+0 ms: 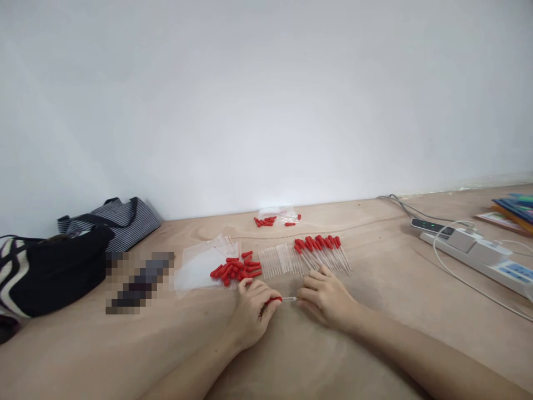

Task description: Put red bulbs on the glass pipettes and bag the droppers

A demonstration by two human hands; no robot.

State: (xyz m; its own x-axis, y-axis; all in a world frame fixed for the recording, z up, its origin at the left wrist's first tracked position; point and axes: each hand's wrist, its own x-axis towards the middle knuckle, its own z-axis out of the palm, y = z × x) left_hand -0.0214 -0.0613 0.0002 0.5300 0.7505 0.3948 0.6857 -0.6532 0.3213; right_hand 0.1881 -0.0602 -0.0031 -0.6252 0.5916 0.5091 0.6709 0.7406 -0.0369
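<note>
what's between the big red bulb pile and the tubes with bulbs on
In the head view, a row of clear tubes without bulbs lies between the red bulb pile and the bulb-topped tubes.

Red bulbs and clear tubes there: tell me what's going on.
A person's left hand pinches a red bulb at one end of a clear tube; the right hand holds the other end. Beyond them lie, left to right, a pile of loose bulbs, a row of bare tubes and a row of bulb-topped tubes.

Head camera: looks forward, down across tabletop (387, 283) toward wall (291, 111).
</note>
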